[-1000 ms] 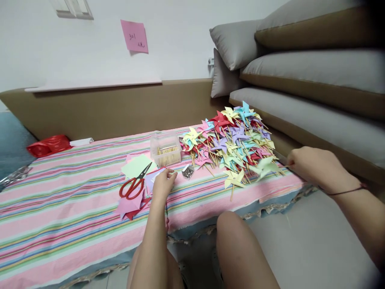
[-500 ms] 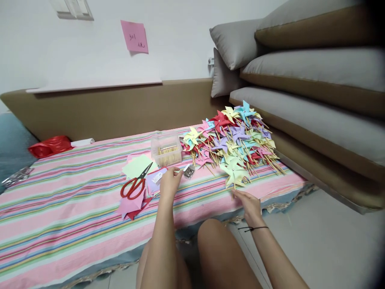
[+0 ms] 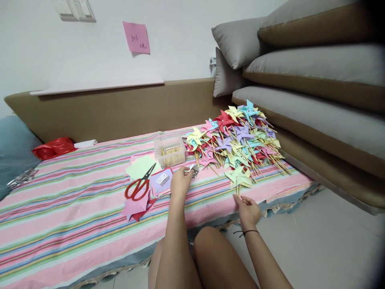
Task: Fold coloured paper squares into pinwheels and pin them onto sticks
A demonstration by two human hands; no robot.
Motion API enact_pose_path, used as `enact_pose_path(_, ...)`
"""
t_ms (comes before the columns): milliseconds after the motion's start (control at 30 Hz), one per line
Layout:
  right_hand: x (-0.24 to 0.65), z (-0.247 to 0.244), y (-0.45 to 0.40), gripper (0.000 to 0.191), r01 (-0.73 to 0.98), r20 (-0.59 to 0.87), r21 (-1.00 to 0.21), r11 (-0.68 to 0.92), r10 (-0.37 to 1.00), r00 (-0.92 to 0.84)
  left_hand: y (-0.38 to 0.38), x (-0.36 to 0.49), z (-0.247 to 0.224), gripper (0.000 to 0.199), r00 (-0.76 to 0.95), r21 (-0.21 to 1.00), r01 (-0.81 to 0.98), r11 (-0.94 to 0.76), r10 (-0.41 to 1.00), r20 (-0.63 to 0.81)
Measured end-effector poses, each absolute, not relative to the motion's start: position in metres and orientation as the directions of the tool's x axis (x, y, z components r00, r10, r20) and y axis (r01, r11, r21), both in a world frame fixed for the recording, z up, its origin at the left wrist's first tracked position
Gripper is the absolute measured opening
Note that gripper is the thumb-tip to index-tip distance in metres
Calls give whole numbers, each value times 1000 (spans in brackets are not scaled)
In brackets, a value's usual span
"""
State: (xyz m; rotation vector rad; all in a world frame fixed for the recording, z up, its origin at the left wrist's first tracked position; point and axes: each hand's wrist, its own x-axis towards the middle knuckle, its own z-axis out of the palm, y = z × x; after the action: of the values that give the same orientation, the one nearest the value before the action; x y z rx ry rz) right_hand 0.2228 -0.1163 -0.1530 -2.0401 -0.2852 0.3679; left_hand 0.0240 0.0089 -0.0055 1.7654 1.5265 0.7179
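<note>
My left hand [image 3: 180,184] reaches to a small clear bag of metal pieces [image 3: 195,172] with a white label, its closed fingers covering the bag's near-left part. My right hand [image 3: 248,210] pinches the lower end of a pinwheel's stick. That pale green pinwheel [image 3: 239,177] lies at the front edge of a pile of paper pinwheels [image 3: 237,134] in several colours. Just left of my left hand lie purple paper squares [image 3: 157,185] with a white label on top. Behind it a clear plastic box [image 3: 170,154] holds short wooden sticks.
Red-handled scissors [image 3: 138,188] lie across pale green paper sheets [image 3: 138,166] and pink paper [image 3: 135,208]. A striped cloth [image 3: 75,192] covers the seat. Stacked grey cushions [image 3: 315,80] rise at the right. A red plastic bag [image 3: 54,148] is at far left.
My left hand has moved right onto the small bag. The pale green pinwheel rests slightly lower against the pile, with my right hand still at its stick. The view has shifted a little.
</note>
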Motion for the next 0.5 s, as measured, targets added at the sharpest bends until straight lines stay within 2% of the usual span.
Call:
enact_pose_path(267,221,-130,-119,41,272,-78,-660,-700,425,902,8,22,-4,30,148,786,615,-58,988,-43)
enact_pose_path(400,222,-122,-120,35,378,-35,-576,-724,484,874,8,21,-3,30,146,793,607,-53,988,-46)
enact_pose_path(500,225,-115,-123,33,428,10,-561,-709,510,860,8,19,-2,30,143,801,597,-53,989,-41)
